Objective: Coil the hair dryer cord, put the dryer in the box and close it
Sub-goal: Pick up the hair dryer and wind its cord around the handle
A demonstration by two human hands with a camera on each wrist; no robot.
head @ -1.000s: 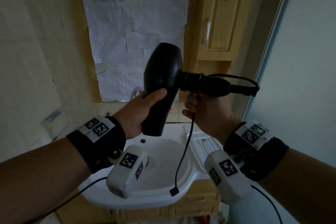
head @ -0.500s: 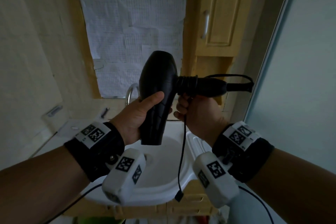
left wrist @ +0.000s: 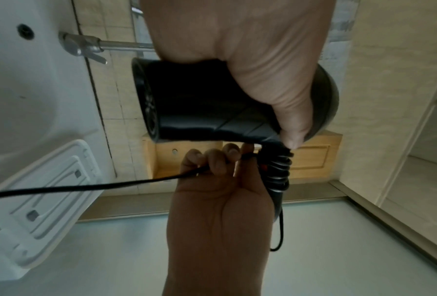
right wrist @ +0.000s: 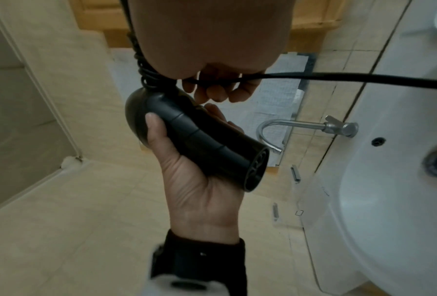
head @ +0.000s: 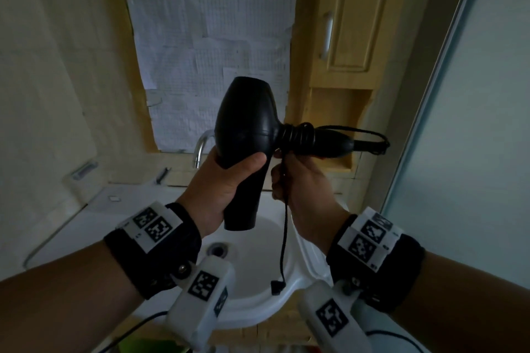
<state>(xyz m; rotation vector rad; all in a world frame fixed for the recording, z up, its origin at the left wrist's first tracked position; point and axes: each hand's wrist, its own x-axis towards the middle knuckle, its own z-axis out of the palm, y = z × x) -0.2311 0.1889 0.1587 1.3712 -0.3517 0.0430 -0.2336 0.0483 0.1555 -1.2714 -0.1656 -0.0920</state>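
Cord coiling in hand, above the white sink (head: pixel 258 299). Left hand (head: pixel 220 183) is wrapped around the barrel of the black hair dryer (head: pixel 246 135), nozzle pointing down toward the basin, handle sticking out to the right. Several turns of cord (head: pixel 296 137) sit snug on the handle next to the body; a loose loop shows at the handle's far right end. Right hand (head: pixel 304 183) is just under the handle, fingers curled, pinching the free cord, which hangs down to the plug (head: pixel 277 286) over the sink's near rim. Judgement: few wraps remain. Keep light tension, lay each turn beside the previous one toward the handle end, hold the barrel steady, and watch the swinging plug against the tap (head: pixel 202 146). Box not in view.
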